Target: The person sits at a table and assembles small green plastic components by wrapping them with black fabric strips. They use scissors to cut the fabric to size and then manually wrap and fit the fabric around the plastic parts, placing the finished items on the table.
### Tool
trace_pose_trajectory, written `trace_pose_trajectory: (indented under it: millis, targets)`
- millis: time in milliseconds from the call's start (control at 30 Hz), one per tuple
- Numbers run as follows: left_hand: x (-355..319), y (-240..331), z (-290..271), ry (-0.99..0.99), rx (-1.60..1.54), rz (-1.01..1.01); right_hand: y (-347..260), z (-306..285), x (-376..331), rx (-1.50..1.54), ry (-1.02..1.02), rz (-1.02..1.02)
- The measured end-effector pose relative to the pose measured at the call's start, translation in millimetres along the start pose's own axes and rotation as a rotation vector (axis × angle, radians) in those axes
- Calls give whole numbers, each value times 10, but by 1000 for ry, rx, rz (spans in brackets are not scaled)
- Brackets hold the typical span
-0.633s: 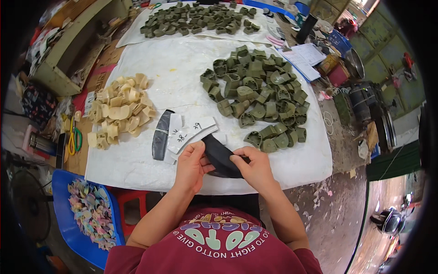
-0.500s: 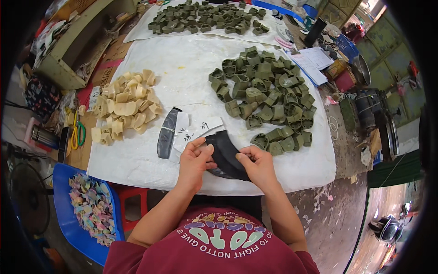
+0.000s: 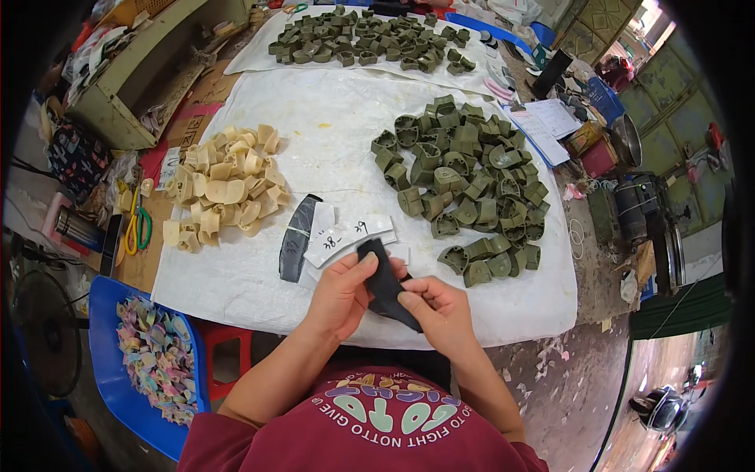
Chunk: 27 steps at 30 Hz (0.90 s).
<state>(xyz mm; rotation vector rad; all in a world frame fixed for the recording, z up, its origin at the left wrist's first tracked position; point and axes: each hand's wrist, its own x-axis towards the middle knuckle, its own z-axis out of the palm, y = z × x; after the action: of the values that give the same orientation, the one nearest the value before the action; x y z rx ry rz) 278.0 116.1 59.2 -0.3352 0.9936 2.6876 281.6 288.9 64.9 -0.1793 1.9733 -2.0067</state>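
White-sheeted worktop (image 3: 334,157) supports piled olive-green, hollow blocks (image 3: 450,181). Left hand (image 3: 338,291) and right hand (image 3: 442,313) each apply a pinching grip to the curved, black, pliable-looking strip (image 3: 385,287) above the near edge; uneven finger pressure could let it slip.

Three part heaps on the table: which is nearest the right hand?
The near olive-green heap, on the right, just beyond the right hand. The other olive heap sits at the far end; the cream heap, left.

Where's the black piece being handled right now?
In the head view, the black piece is just below centre, between the left hand and right hand, both gripping it, over the white sheet, by the white cut-outs.
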Motion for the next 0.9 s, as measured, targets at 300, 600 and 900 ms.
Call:
trace_pose_trajectory:
  millis: [300,600,900]
  targets:
    - [-127,40,90,25,241,87,-424,17,141,-255,53,-253]
    - [-388,218,-2,-90,794,214,-282,213,345,-116,-71,-182]
    - [-685,771,-737,48,428,172,-166,308,434,70,5,-63]
